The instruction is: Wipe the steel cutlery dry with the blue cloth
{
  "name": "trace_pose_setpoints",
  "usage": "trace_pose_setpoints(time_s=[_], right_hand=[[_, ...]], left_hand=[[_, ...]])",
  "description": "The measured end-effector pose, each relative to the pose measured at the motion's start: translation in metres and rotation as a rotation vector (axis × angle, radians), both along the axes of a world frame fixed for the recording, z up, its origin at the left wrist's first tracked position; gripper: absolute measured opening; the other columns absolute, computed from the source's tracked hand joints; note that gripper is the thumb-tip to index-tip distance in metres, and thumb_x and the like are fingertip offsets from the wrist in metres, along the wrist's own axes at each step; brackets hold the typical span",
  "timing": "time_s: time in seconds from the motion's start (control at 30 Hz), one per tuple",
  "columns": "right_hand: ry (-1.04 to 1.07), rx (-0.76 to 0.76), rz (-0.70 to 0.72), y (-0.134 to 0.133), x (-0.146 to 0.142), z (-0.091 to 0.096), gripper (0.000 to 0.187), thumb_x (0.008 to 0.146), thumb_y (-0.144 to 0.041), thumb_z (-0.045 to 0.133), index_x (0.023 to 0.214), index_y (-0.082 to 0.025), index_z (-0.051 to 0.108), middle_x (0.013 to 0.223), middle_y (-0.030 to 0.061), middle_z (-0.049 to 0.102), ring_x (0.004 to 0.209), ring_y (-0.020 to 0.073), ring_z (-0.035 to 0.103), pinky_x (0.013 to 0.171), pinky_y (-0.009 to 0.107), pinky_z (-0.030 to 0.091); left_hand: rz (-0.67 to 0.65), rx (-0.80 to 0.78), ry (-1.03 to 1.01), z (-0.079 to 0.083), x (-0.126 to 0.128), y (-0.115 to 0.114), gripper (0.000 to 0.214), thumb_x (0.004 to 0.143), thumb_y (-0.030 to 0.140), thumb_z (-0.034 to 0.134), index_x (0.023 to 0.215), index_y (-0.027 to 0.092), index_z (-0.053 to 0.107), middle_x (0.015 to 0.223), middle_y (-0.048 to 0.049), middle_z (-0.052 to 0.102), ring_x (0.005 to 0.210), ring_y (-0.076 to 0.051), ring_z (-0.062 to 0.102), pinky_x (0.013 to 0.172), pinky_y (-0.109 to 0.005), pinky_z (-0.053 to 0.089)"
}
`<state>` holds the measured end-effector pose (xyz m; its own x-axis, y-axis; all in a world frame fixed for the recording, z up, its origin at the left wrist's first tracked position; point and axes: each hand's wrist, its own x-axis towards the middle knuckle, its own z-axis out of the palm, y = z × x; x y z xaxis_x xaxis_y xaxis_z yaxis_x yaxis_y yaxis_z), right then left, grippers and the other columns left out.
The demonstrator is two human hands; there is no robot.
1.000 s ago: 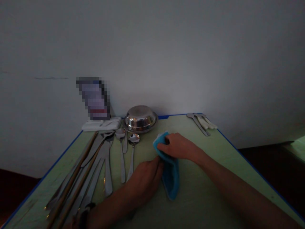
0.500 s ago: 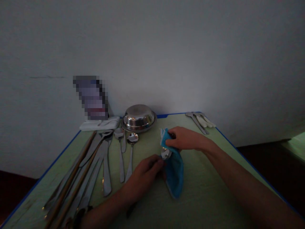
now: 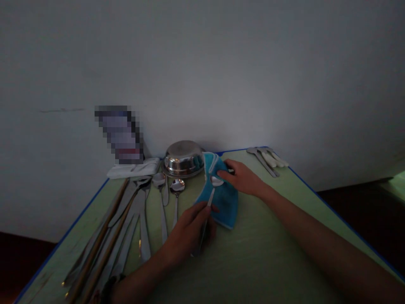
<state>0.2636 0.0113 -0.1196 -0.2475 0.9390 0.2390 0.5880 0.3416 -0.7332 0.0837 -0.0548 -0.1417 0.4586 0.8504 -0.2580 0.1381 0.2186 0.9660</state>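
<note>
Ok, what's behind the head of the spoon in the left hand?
The blue cloth, held by the right hand, shows behind the spoon in the left hand. What the cloth itself covers can't be seen.

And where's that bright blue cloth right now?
In the head view, the bright blue cloth is just right of centre, held in the right fingers, behind a shiny metal spoon and nearer than the upturned round metal bowl.

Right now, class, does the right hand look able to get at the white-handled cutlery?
Probably yes: nothing appears to stand between the right hand and the white-handled cutlery at the far right, though that hand is occupied with the blue cloth.
</note>
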Motion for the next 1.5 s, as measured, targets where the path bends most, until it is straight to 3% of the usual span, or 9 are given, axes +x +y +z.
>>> trace_pose_setpoints(time_s=[0.2,0.43,0.57,0.7,0.83,0.93,1.13,1.33,1.5], right_hand=[[0.547,-0.110,-0.081,0.007,-0.001,-0.040,0.026,0.071,-0.039,0.057,0.084,-0.017,0.053,0.083,0.0018,0.059,0.075,0.0138,0.056,0.064,0.025,0.042],[0.891,-0.019,-0.378,0.017,0.004,-0.045,0.019,0.078,-0.041,0.049,0.078,-0.022,0.050,0.068,-0.0047,0.048,0.063,0.0106,0.047,0.060,0.023,0.038],[0.832,0.101,-0.329,0.008,0.002,-0.040,0.016,0.080,-0.037,0.044,0.076,-0.023,0.051,0.075,-0.0020,0.051,0.069,0.0125,0.047,0.064,0.024,0.038],[0.661,-0.027,-0.145,-0.005,-0.011,-0.038,0.023,0.082,-0.038,0.040,0.071,-0.021,0.048,0.066,-0.0015,0.049,0.060,0.0123,0.046,0.055,0.024,0.037],[0.542,-0.010,-0.188,-0.006,-0.019,-0.042,0.026,0.072,-0.041,0.057,0.077,-0.021,0.041,0.064,-0.0049,0.042,0.057,0.0095,0.042,0.052,0.022,0.036],[0.582,-0.111,-0.149,-0.003,-0.018,-0.044,0.039,0.067,-0.042,0.063,0.090,-0.021,0.040,0.076,-0.0021,0.050,0.066,0.0112,0.050,0.057,0.023,0.041],[0.476,-0.280,0.104,0.002,-0.006,-0.041,0.030,0.075,-0.044,0.052,0.080,-0.014,0.057,0.075,0.0030,0.060,0.065,0.0137,0.054,0.061,0.027,0.042],[0.721,-0.355,0.166,0.002,-0.005,-0.042,0.029,0.077,-0.041,0.052,0.088,-0.016,0.061,0.080,0.0009,0.064,0.072,0.0144,0.057,0.071,0.028,0.043],[0.915,-0.342,0.008,0.005,-0.009,-0.048,0.032,0.076,-0.043,0.053,0.096,-0.019,0.060,0.087,0.0017,0.066,0.075,0.0158,0.059,0.067,0.028,0.045]], left_hand=[[0.041,0.072,0.098,0.001,0.001,0.006,0.029,0.087,0.038,0.034,0.096,0.015,0.049,0.044,0.0090,0.040,0.033,-0.005,0.036,0.033,-0.014,0.030],[0.048,0.047,0.219,0.001,0.000,0.012,0.034,0.087,0.043,0.031,0.097,0.015,0.048,0.037,0.0099,0.040,0.028,-0.006,0.034,0.030,-0.014,0.029],[0.031,0.026,0.232,0.001,0.003,0.013,0.034,0.087,0.044,0.030,0.097,0.016,0.046,0.038,0.0101,0.040,0.028,-0.007,0.033,0.028,-0.015,0.026],[0.015,0.042,0.303,0.006,0.005,0.012,0.032,0.086,0.044,0.031,0.088,0.017,0.047,0.042,0.0083,0.041,0.031,-0.008,0.037,0.029,-0.016,0.029],[0.030,0.135,0.322,0.006,0.002,0.009,0.030,0.086,0.044,0.033,0.085,0.018,0.049,0.048,0.0058,0.047,0.037,-0.008,0.042,0.035,-0.017,0.032],[-0.019,0.151,0.287,0.001,0.000,0.007,0.030,0.087,0.043,0.031,0.088,0.018,0.048,0.048,0.0064,0.046,0.037,-0.008,0.042,0.037,-0.017,0.033],[-0.079,0.192,0.314,0.001,0.000,0.005,0.029,0.088,0.040,0.031,0.088,0.017,0.048,0.047,0.0065,0.045,0.041,-0.009,0.044,0.042,-0.017,0.036],[-0.118,0.187,0.306,0.001,0.001,0.005,0.033,0.089,0.042,0.028,0.096,0.017,0.047,0.046,0.0074,0.044,0.035,-0.008,0.039,0.037,-0.018,0.033],[-0.142,0.163,0.310,0.003,0.000,0.005,0.033,0.087,0.045,0.031,0.094,0.017,0.048,0.047,0.0070,0.044,0.037,-0.008,0.041,0.037,-0.017,0.033]])
